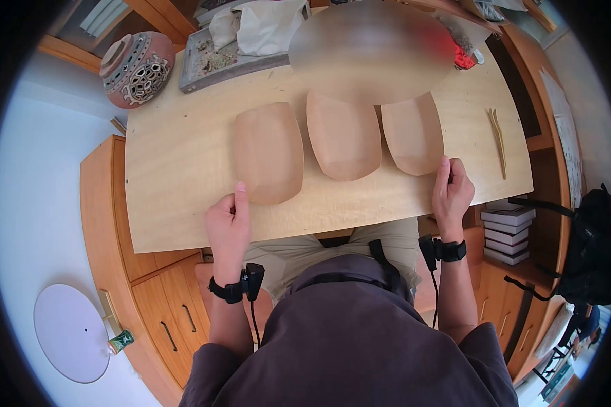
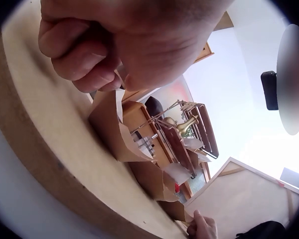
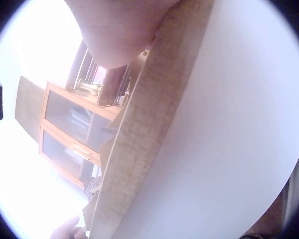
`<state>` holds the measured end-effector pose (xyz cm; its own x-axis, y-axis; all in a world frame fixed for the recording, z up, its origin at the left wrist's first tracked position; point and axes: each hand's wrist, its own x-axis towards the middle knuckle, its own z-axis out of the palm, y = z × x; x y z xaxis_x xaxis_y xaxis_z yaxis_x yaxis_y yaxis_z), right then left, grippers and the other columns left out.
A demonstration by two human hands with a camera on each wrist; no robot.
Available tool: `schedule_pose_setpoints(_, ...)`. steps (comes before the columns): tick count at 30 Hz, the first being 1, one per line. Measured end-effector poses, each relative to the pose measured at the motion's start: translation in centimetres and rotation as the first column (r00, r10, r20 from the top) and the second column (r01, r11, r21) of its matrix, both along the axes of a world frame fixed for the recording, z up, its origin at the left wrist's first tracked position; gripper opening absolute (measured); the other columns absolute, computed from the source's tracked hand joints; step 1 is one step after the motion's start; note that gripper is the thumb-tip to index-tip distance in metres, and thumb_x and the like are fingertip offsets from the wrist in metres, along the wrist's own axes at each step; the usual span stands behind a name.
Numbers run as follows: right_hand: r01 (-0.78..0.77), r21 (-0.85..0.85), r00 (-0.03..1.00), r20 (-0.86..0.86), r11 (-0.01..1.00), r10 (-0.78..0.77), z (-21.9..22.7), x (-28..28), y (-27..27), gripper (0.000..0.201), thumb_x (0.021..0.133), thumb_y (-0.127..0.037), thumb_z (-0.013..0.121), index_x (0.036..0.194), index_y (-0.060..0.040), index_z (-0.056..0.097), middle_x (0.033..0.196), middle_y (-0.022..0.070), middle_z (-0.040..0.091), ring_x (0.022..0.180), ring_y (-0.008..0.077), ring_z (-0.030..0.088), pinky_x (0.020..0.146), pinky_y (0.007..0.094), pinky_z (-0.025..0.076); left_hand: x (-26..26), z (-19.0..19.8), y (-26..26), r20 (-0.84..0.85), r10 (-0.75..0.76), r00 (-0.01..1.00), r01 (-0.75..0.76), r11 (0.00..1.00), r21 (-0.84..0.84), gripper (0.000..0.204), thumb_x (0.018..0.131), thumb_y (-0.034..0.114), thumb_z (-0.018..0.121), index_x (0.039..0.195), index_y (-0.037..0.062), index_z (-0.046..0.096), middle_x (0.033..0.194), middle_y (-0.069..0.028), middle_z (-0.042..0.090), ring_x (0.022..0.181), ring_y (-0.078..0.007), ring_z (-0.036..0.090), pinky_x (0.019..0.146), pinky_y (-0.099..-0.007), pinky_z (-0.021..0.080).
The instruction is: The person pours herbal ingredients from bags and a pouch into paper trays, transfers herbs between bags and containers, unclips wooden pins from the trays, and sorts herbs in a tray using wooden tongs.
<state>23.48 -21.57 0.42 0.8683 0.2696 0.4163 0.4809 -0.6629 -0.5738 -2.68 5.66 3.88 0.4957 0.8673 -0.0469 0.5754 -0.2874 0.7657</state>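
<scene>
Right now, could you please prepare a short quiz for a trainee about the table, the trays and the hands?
1. How many paper trays lie on the table?
2. In the head view, which tray is nearest the right hand?
3. True or false: the thin tongs lie to the right of every tray.

Key: 1. Three. 2. The rightmost tray. 3. True.

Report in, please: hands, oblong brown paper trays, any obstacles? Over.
Left hand at leftmost tray. Right hand at rightmost tray. Middle tray untouched. No obstacles seen.
</scene>
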Motion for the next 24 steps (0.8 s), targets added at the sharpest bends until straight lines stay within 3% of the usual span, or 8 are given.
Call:
schedule_pose_setpoints(6,-0.012,0.004,1.000,-0.012,1.000,0.012,0.14,0.03,-0.13,0.037,0.104,-0.028,0.059,0.076,-0.0041,0.056,0.058,0.0131,0.051,0.049,0.0307,0.050,0.051,0.0387,0.042,0.00,-0.74,0.01,-0.006,-0.007,1.000,0.006,0.999,-0.052,0.064,0.104,0.042,0.057,0.061,-0.0014,0.040,0.054,-0.0041,0.031,0.055,-0.0121,0.029,0.049,-0.0352,0.028)
schedule_pose_setpoints(8,-0.010,0.004,1.000,-0.016,1.000,0.010,0.08,0.03,-0.18,0.037,0.104,-0.028,0.059,0.076,-0.0041,0.056,0.058,0.0131,0.051,0.049,0.0308,0.050,0.051,0.0387,0.042,0.03,-1.00,0.11,-0.007,-0.021,1.000,0.021,1.000,-0.021,0.061,0.106,0.039,0.056,0.057,0.0070,0.038,0.053,0.0047,0.035,0.052,-0.0061,0.030,0.046,-0.0300,0.025)
schedule_pose_setpoints(12,-0.009,0.012,1.000,-0.013,1.000,0.010,0.18,-0.03,-0.08,0.037,0.104,-0.028,0.059,0.075,-0.0038,0.055,0.058,0.0138,0.050,0.049,0.0312,0.049,0.051,0.0388,0.042,0.29,-0.81,0.08,-0.009,-0.023,1.000,0.023,0.999,-0.024,0.061,0.106,0.039,0.056,0.057,0.0070,0.038,0.053,0.0046,0.034,0.052,-0.0064,0.030,0.046,-0.0302,0.025)
schedule_pose_setpoints(14,-0.009,0.018,1.000,-0.018,1.000,0.009,0.18,-0.02,-0.08,0.038,0.104,-0.028,0.059,0.075,-0.0036,0.054,0.057,0.0141,0.050,0.049,0.0312,0.048,0.050,0.0388,0.042,0.37,-0.66,0.02,-0.024,-0.007,1.000,0.005,0.998,-0.058,0.063,0.104,0.042,0.057,0.061,-0.0013,0.040,0.054,-0.0037,0.031,0.055,-0.0122,0.029,0.049,-0.0354,0.028)
schedule_pose_setpoints(24,-0.010,0.046,0.999,-0.036,0.999,0.012,0.25,-0.05,-0.06,0.040,0.104,-0.027,0.058,0.074,-0.0027,0.051,0.058,0.0153,0.048,0.050,0.0307,0.044,0.051,0.0392,0.041,0.29,-0.83,0.05,-0.023,-0.016,1.000,0.014,0.999,-0.050,0.062,0.104,0.041,0.057,0.062,-0.0009,0.040,0.054,-0.0033,0.030,0.055,-0.0114,0.029,0.049,-0.0351,0.027)
